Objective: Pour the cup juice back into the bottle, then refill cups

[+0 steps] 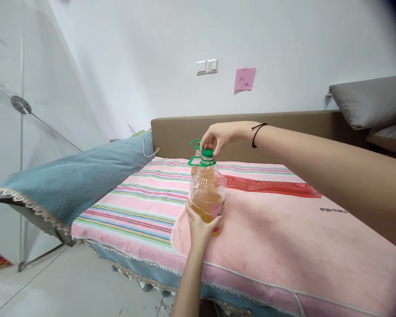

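Observation:
A clear plastic jug [207,187] stands upright, part filled with amber liquid, with a green handle ring at its neck. My left hand [199,224] is wrapped round its lower body, thumb on the near right side. The green screw cap [207,153] sits on the jug's mouth. My right hand [219,135] reaches over from the right, its curled thumb and fingers at the cap's edges. Behind stands a second jug [195,169] with a similar green handle [194,143], mostly hidden by the first jug and my right hand.
The jugs stand on a sofa covered by a striped sheet [141,193] and a pink pad [270,224]. Behind the jugs lies a red plastic bag [270,186]. A blue-covered armrest [86,167] is at left, the backrest [178,132] behind, grey cushions [372,101] at right.

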{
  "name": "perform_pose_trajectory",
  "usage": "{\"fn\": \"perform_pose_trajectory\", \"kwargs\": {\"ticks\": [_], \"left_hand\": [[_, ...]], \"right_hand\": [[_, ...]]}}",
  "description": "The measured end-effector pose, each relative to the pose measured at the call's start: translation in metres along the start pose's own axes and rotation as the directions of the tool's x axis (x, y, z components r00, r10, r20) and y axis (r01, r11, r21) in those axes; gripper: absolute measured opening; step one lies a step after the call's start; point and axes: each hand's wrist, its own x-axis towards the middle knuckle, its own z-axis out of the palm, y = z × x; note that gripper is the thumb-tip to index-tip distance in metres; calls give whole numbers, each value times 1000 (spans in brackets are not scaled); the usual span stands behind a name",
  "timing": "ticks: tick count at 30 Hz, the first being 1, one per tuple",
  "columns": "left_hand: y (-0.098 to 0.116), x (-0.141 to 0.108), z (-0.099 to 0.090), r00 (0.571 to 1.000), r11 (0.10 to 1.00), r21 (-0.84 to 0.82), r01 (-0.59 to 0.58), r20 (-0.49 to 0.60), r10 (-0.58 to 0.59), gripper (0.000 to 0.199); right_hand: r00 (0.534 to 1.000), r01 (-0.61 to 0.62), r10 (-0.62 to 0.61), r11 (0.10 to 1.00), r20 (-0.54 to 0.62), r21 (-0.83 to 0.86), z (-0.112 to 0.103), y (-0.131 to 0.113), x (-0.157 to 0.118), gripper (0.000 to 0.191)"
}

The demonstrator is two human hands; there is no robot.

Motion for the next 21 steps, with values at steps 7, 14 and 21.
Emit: {"fn": "perform_pose_trajectory", "kwargs": {"ticks": [7,14,21], "left_hand": [[-3,3,-1,1000,1000,18,7,21,-7,119],[-11,5,4,1000,1000,-3,-9,-29,9,120],[-17,12,-2,1000,1000,-5,-15,13,15,119]], "right_hand": [[916,72,57,951,-398,302,23,50,-34,37],[715,-160,527,763,-460,626,190,130,-97,25],[701,-281,539,811,-468,513,275,156,-89,20]]}}
